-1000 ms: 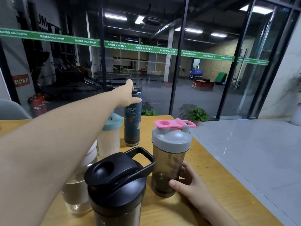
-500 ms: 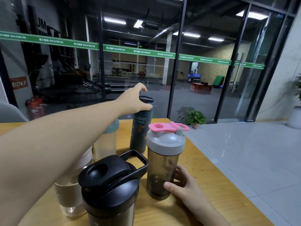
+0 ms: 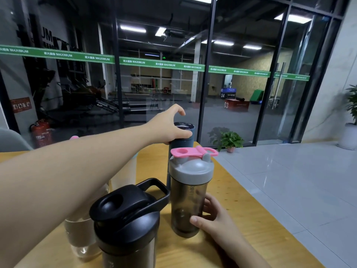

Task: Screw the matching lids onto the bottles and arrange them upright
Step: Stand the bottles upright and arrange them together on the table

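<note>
Reaching across the table [image 3: 241, 192], the left hand [image 3: 166, 126] grips the blue bottle's lid [image 3: 183, 128] while the right hand [image 3: 214, 219] holds the pink-capped bottle [image 3: 188, 198]; a level, steady twist should seat it.

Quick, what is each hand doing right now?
Left hand: closed around the lid of the dark blue bottle.
Right hand: holding the smoky shaker bottle near its base.
</note>
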